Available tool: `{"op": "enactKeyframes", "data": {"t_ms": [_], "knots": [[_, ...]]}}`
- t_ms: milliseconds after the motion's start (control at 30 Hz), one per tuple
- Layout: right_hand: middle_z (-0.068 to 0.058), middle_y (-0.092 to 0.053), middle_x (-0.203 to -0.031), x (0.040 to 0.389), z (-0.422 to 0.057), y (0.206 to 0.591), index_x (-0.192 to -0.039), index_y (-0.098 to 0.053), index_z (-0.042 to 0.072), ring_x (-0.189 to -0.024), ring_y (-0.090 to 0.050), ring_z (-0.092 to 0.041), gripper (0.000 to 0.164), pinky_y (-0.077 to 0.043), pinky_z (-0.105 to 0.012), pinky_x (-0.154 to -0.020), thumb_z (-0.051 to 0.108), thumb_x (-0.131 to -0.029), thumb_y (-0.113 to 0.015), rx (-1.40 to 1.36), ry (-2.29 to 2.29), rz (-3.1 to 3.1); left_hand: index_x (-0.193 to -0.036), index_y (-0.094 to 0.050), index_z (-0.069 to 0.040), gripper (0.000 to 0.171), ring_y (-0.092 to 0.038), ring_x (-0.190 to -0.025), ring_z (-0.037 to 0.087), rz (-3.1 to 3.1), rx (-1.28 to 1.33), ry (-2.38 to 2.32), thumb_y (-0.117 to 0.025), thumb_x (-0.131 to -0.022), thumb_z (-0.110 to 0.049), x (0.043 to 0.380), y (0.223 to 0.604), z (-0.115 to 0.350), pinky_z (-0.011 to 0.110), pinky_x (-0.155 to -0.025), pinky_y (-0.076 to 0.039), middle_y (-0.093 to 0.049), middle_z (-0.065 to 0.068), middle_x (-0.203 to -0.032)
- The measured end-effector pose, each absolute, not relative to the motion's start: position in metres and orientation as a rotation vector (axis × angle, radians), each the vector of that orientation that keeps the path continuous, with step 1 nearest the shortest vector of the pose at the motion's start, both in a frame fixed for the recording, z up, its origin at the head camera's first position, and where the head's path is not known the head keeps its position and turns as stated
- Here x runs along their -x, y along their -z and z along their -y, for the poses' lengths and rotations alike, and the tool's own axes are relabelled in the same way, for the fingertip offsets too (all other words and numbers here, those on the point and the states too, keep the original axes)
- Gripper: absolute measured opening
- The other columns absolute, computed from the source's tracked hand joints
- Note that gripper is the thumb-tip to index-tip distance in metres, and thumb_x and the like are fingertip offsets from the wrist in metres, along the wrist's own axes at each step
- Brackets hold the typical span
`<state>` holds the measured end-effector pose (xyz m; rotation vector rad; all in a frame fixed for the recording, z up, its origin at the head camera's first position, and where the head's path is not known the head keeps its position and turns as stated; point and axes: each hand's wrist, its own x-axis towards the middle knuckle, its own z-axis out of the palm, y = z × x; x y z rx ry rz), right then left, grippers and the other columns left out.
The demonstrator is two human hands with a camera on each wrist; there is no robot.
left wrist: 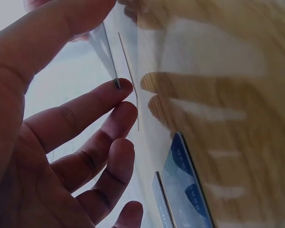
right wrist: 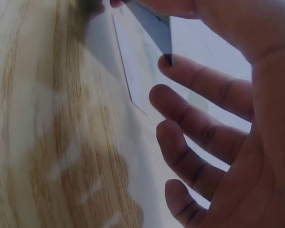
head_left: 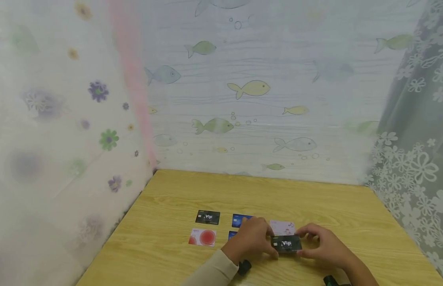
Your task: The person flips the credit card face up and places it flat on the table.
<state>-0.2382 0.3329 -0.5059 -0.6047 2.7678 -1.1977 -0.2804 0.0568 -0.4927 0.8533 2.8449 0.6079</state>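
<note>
Both hands hold a black card marked "Vip" (head_left: pixel 286 244) by its two short ends. My left hand (head_left: pixel 253 238) pinches the left end between thumb and fingertip, while my right hand (head_left: pixel 326 247) pinches the right end. In the right wrist view the dark card (right wrist: pixel 154 35) stands tilted, apart from the table, its lower corner at a fingertip. Just beyond it lies a pale card with a pink pattern (head_left: pixel 283 227). Two blue cards, an upper one (head_left: pixel 238 220) and a lower one (head_left: pixel 232 235), are partly hidden by the left hand.
On the left lie another black "Vip" card (head_left: pixel 207 217) and a white card with red circles (head_left: pixel 203 238). All rest on a glossy wood-grain table (head_left: pixel 193 186). A fish-patterned curtain (head_left: pixel 257 131) hangs behind, a flowered one (head_left: pixel 64 159) at left.
</note>
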Motion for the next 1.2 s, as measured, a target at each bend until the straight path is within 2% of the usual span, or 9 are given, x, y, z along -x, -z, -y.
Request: {"op": "enactKeyframes", "data": {"t_ms": [200, 433, 633, 800, 1000, 1133, 1200], "knots": [[0.008, -0.069, -0.114, 0.238, -0.330, 0.504, -0.117, -0.072, 0.026, -0.099, -0.061, -0.009, 0.043, -0.052, -0.029, -0.083, 0.042, -0.081, -0.088, 0.598, 1.108, -2.796, -0.098, -0.082, -0.036, 0.044, -0.055, -0.089, 0.004, -2.814, -0.859, -0.604, -0.095, -0.062, -0.059, 0.279, 0.491, -0.055, 0.039, -0.085, -0.037, -0.068, -0.026, -0.098], [0.009, -0.066, -0.106, 0.238, -0.326, 0.505, -0.111, -0.075, 0.030, -0.093, -0.055, -0.007, 0.042, -0.048, -0.026, -0.080, 0.045, -0.075, -0.091, 0.546, 0.998, -2.821, -0.098, -0.082, -0.040, 0.042, -0.063, -0.098, 0.005, -2.819, -0.844, -0.569, -0.096, -0.063, -0.057, 0.281, 0.494, -0.058, 0.047, -0.097, -0.041, -0.070, -0.029, -0.099], [0.008, -0.064, -0.103, 0.238, -0.323, 0.503, -0.109, -0.076, 0.031, -0.089, -0.052, -0.009, 0.043, -0.046, -0.024, -0.077, 0.047, -0.072, -0.092, 0.502, 0.931, -2.841, -0.096, -0.082, -0.042, 0.041, -0.062, -0.095, 0.007, -2.863, -0.839, -0.499, -0.096, -0.061, -0.059, 0.281, 0.493, -0.059, 0.046, -0.093, -0.040, -0.070, -0.029, -0.101], [0.006, -0.060, -0.096, 0.239, -0.323, 0.503, -0.111, -0.079, 0.028, -0.084, -0.049, -0.008, 0.046, -0.042, -0.024, -0.071, 0.047, -0.072, -0.092, 0.504, 0.905, -2.835, -0.094, -0.081, -0.044, 0.038, -0.064, -0.099, 0.009, -2.873, -0.816, -0.448, -0.095, -0.062, -0.060, 0.279, 0.491, -0.060, 0.049, -0.097, -0.040, -0.070, -0.029, -0.104], [0.009, -0.060, -0.089, 0.239, -0.320, 0.502, -0.115, -0.081, 0.020, -0.073, -0.046, -0.004, 0.053, -0.038, -0.023, -0.063, 0.050, -0.073, -0.091, 0.528, 0.837, -2.849, -0.093, -0.081, -0.046, 0.035, -0.064, -0.105, 0.011, -2.896, -0.800, -0.414, -0.094, -0.064, -0.060, 0.277, 0.492, -0.060, 0.048, -0.096, -0.040, -0.069, -0.028, -0.108], [0.012, -0.060, -0.086, 0.237, -0.318, 0.494, -0.118, -0.080, 0.023, -0.070, -0.044, -0.002, 0.055, -0.038, -0.025, -0.061, 0.055, -0.074, -0.088, 0.539, 0.712, -2.877, -0.096, -0.080, -0.047, 0.036, -0.063, -0.107, 0.011, -2.905, -0.803, -0.412, -0.092, -0.066, -0.061, 0.276, 0.492, -0.059, 0.046, -0.093, -0.041, -0.069, -0.025, -0.111], [0.012, -0.061, -0.086, 0.237, -0.317, 0.490, -0.123, -0.077, 0.023, -0.068, -0.045, -0.002, 0.058, -0.039, -0.026, -0.060, 0.056, -0.076, -0.087, 0.549, 0.681, -2.865, -0.100, -0.080, -0.046, 0.039, -0.062, -0.102, 0.009, -2.906, -0.812, -0.438, -0.091, -0.067, -0.062, 0.275, 0.491, -0.056, 0.043, -0.090, -0.040, -0.069, -0.024, -0.108]]}}
